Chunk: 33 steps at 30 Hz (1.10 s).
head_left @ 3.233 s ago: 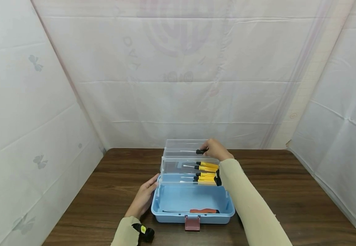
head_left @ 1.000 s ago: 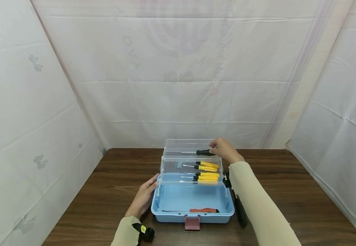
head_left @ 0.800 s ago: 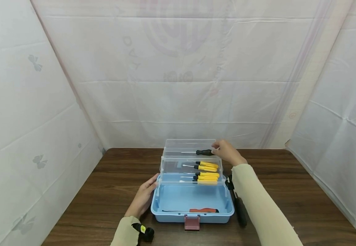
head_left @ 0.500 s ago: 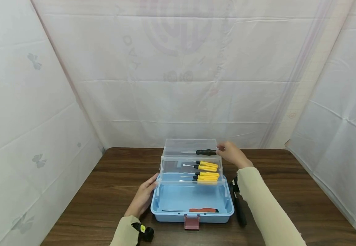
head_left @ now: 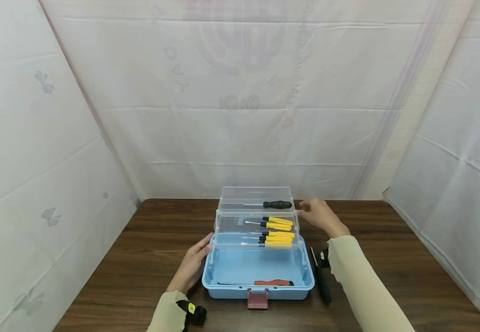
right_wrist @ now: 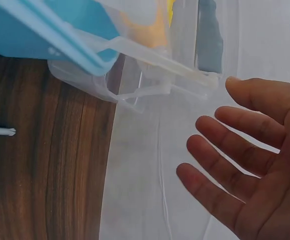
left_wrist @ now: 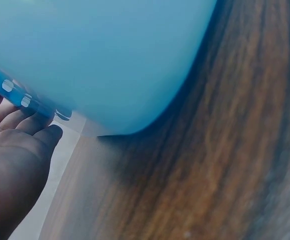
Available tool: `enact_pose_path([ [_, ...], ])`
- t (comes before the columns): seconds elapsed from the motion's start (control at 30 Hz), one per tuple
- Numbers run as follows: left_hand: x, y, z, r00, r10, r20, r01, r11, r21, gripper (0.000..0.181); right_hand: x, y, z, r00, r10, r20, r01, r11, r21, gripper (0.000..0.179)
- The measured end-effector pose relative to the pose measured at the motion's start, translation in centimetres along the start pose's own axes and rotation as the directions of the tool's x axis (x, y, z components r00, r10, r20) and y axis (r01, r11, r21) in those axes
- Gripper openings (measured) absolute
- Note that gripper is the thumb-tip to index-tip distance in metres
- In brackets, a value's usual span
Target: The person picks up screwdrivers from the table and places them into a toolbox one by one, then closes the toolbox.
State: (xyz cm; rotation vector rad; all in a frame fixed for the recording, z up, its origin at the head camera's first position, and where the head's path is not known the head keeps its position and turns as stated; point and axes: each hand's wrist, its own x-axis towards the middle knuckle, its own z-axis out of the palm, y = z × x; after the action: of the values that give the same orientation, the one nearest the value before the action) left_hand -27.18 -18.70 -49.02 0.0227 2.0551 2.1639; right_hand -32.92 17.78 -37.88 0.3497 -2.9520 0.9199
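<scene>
A light-blue toolbox (head_left: 260, 294) stands with its clear, stepped trays raised at the back. My left hand (head_left: 191, 266) rests its fingers on the box's left side near the rear corner; the left wrist view has the fingertips (left_wrist: 52, 131) right at the rim. To the right of the upper tray, my right hand (head_left: 320, 216) holds nothing, its fingers spread apart in the right wrist view. A black-handled screwdriver (head_left: 277, 204) lies in the top tray. Several yellow-handled screwdrivers (head_left: 279, 227) fill the trays below. An orange-handled screwdriver (head_left: 274, 282) lies along the box's front inside wall.
Beside the box's right side, a larger black-handled screwdriver (head_left: 322, 283) lies on the dark wooden table (head_left: 132, 276). A pinkish latch (head_left: 257, 299) hangs down at the box's front. White sheeting (head_left: 244, 138) encloses the table behind and on both sides.
My right hand has let go of the black-handled screwdriver in the top tray and drawn away to the right and toward me. The left hand stays at the box.
</scene>
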Motion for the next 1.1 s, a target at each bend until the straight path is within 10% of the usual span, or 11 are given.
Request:
enact_pose_path([
  [1.1, -0.1, 0.0, 0.6, 1.000, 0.011, 0.004, -0.011, 1.000, -0.003, 0.050, -5.4, 3.9, 1.9, 0.979, 0.141, 0.145, -0.137, 0.990, -0.035, 0.046],
])
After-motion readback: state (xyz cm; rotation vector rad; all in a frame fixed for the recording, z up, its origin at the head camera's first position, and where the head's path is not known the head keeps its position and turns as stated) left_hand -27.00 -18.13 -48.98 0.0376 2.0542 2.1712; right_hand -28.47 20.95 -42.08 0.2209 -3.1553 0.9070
